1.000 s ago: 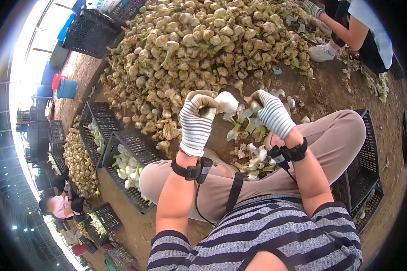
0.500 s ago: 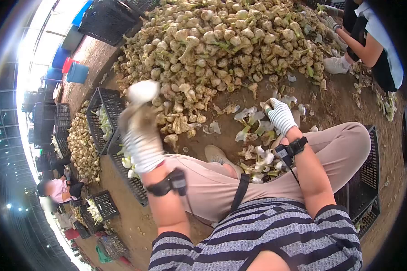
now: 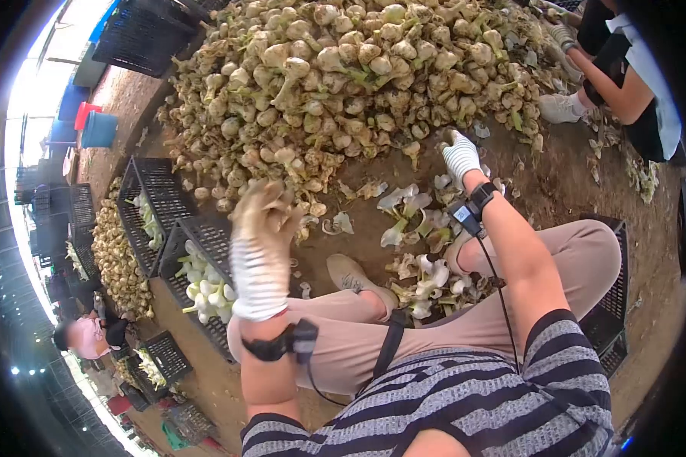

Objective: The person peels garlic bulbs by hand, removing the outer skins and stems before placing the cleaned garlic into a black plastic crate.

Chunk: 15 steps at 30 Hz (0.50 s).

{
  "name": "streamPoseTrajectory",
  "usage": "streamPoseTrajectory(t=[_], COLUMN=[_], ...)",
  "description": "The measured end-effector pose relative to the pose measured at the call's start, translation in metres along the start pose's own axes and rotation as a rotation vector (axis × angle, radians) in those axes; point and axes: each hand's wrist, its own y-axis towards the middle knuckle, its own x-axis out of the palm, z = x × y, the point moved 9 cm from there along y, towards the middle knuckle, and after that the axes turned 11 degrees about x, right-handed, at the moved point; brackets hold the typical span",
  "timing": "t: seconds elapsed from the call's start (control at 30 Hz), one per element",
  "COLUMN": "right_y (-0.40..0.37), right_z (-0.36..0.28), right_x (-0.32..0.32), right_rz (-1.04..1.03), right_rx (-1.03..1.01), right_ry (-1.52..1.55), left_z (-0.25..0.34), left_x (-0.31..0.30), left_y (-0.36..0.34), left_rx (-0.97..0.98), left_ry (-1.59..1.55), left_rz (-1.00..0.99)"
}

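My left hand (image 3: pixel 265 232), in a white striped glove with a dirty palm, is raised beside the near black crate (image 3: pixel 198 251). Its fingers are spread, slightly blurred, with nothing visible in them. Peeled white garlic bulbs (image 3: pixel 206 292) with pale green stems lie in that crate. My right hand (image 3: pixel 460 158), gloved the same way, hovers above the ground near the edge of the garlic pile (image 3: pixel 343 84). Its fingers are curled; what they hold, if anything, is hidden. Below it lie stripped garlic skins and leaves (image 3: pixel 428 286) between my legs.
Another black crate (image 3: pixel 141 209) with peeled stems stands farther left. A second garlic heap (image 3: pixel 120 255) lies beyond it. One co-worker (image 3: pixel 617 84) sits at the upper right, another (image 3: pixel 91 335) at the far left. A blue bucket (image 3: pixel 99 129) stands at the back left.
My left hand has come down slightly; the white, blurred thing at its fingertips is gone. My right hand has risen slightly toward the pile. The view has shifted, showing more of the near crate.
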Motion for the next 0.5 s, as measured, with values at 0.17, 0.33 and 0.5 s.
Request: streamPoseTrajectory(t=[0.17,0.33,0.5], right_y=[-0.008,0.008,-0.109], right_z=[-0.047,-0.043,-0.099], right_x=[0.077,0.11,0.042], right_rz=[-0.363,-0.276,-1.076], right_rx=[-0.221,-0.164,0.165], right_ry=[-0.492,-0.576,1.187], left_z=[-0.066,-0.097,-0.11], left_x=[0.022,0.014,0.055], left_y=[0.016,0.039,0.041], left_rx=[0.297,-0.019,0.19], left_ry=[1.044,0.734,0.64], left_rz=[-0.442,-0.304,-0.492])
